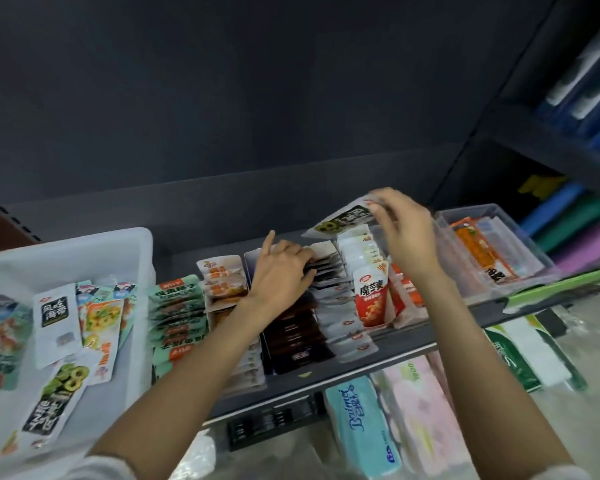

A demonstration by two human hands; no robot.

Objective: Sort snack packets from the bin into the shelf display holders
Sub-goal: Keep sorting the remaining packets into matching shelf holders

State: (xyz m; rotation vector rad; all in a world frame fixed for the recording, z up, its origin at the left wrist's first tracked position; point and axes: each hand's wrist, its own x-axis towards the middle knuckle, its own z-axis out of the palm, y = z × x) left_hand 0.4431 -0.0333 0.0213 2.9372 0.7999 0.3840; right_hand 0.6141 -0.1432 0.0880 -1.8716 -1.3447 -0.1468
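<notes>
Right hand [407, 233] pinches packet [345, 220] — left hand [281, 271] parts dark row [321, 268].

White translucent bin [83, 247]; mint-green packets [177, 306]; red-and-white packet [371, 299]; dark grey shelf [412, 344]

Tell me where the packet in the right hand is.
Head view, right of centre: the right hand pinches the packet above the back of the shelf rows, just beyond the left hand.

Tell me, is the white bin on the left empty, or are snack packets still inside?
Not empty. The white bin holds several loose packets lying flat, among them a white packet with a black label and a green one.
</notes>
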